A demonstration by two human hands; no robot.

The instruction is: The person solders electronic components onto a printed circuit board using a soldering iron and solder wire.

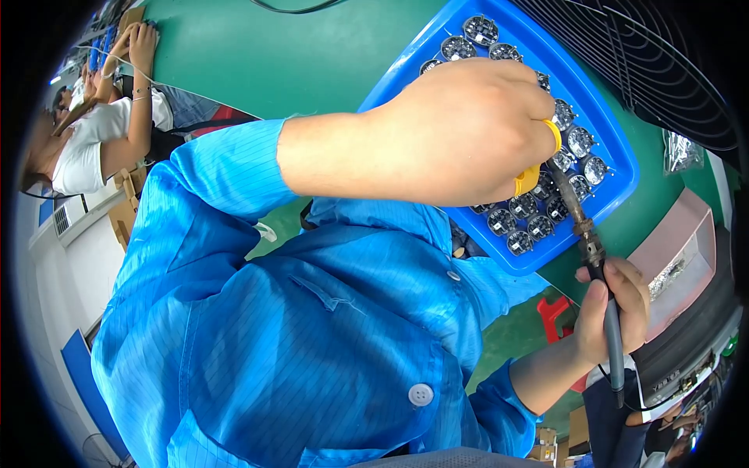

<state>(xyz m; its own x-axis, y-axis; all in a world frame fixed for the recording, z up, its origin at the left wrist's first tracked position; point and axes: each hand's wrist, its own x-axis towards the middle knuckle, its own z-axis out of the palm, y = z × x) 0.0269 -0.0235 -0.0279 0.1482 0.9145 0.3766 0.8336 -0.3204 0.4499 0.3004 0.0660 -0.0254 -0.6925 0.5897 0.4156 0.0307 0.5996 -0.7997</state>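
Note:
My left hand (488,129) reaches across a blue tray (407,64), its fingers bent down and closed. Yellow finger cots (528,180) cover some fingertips, and whatever these pinch is hidden beneath the hand. In my right hand (628,300) is a soldering iron (614,343), gripped by its dark handle like a pen. Its metal barrel slants up into the tray, with the tip close to the left fingertips. Several small round circuit-board assemblies (580,142) lie in rows in the tray, some of them covered by my left hand.
A black fan grille (675,82) stands beyond the tray at the right. Near it are a clear plastic bag (682,151) and an open pink box (680,261) on the green table (234,58). Another person (117,129) sits at the far left. Something red (551,316) shows below the table edge.

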